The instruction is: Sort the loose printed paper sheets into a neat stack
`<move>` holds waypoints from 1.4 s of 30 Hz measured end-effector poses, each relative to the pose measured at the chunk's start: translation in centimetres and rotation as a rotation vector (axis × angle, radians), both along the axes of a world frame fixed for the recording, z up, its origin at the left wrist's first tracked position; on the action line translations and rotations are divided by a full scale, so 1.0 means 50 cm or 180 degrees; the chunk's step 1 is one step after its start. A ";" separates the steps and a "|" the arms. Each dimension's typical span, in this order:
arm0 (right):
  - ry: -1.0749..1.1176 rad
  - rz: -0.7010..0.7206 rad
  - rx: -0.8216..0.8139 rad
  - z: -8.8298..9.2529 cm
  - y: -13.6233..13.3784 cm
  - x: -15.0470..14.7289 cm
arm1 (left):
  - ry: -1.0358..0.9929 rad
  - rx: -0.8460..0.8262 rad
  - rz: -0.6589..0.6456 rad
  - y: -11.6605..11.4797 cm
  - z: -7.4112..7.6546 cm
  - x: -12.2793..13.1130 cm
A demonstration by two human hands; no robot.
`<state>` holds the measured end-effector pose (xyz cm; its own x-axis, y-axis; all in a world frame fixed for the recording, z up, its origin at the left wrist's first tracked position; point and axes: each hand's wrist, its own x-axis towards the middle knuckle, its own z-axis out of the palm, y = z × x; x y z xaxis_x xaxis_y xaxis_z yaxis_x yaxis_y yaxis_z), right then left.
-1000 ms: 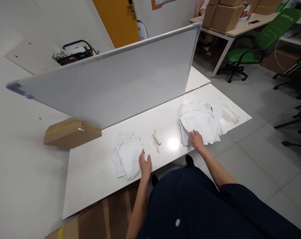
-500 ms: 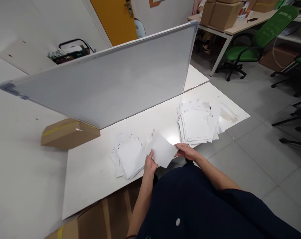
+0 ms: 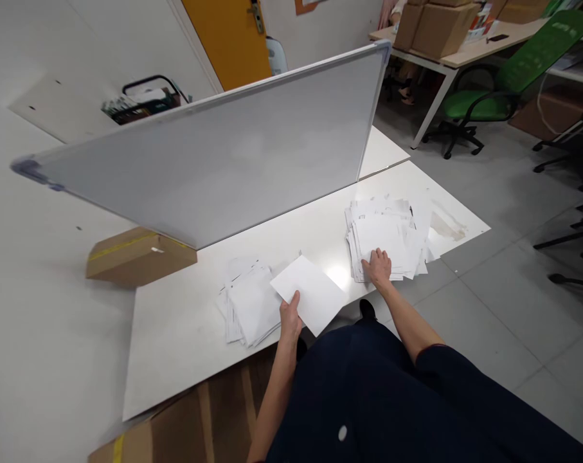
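Observation:
My left hand (image 3: 290, 317) grips a white sheet of paper (image 3: 315, 293) by its left edge, thumb on top, just above the table's front edge. Close to its left lies a stack of papers (image 3: 254, 304), loosely piled with uneven edges. My right hand (image 3: 378, 266) rests with fingers spread on the front part of a taller paper stack (image 3: 385, 231) farther right. Nothing shows gripped in the right hand. Both stacks lie on the white table (image 3: 175, 347).
Behind the papers a whiteboard (image 3: 233, 161) stands upright along the table. A cardboard box (image 3: 139, 260) sits at the left by the wall. More cardboard (image 3: 185, 424) is below the table's front edge. A green chair (image 3: 479, 106) and a desk (image 3: 445, 61) stand at the back right.
My right hand has let go of the paper and moved right onto the taller stack. My left hand still holds the sheet, now turned flatter. The view has shifted slightly.

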<state>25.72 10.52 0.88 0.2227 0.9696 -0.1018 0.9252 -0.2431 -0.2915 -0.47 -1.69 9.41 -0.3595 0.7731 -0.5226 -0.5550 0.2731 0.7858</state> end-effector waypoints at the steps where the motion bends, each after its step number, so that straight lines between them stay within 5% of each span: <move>1: -0.0016 0.0027 0.0003 0.001 -0.003 -0.001 | 0.0001 -0.0009 0.0007 -0.001 -0.001 -0.001; 11: -0.0251 0.0283 -0.0005 0.037 0.000 -0.020 | 0.0032 -0.0124 0.0058 0.006 -0.013 -0.006; 16: -0.0253 0.0200 -0.0657 0.066 0.017 0.001 | 0.0001 -0.0098 0.0016 0.003 -0.002 -0.012; 24: 0.0484 -0.0150 -0.0110 0.099 0.035 0.037 | 0.0014 -0.0094 -0.0084 0.005 0.025 -0.011; 31: 0.0764 -0.0082 -0.0047 0.069 0.023 0.047 | 0.0021 -0.0178 -0.0077 0.005 0.018 -0.009; 38: 0.0359 0.0946 -0.0239 0.021 -0.002 0.061 | 0.0121 -0.0207 -0.0103 0.000 0.014 -0.008; 42: 0.0252 0.1091 -0.0365 0.025 0.001 0.070 | 0.0204 -0.0272 -0.0117 -0.003 0.012 -0.007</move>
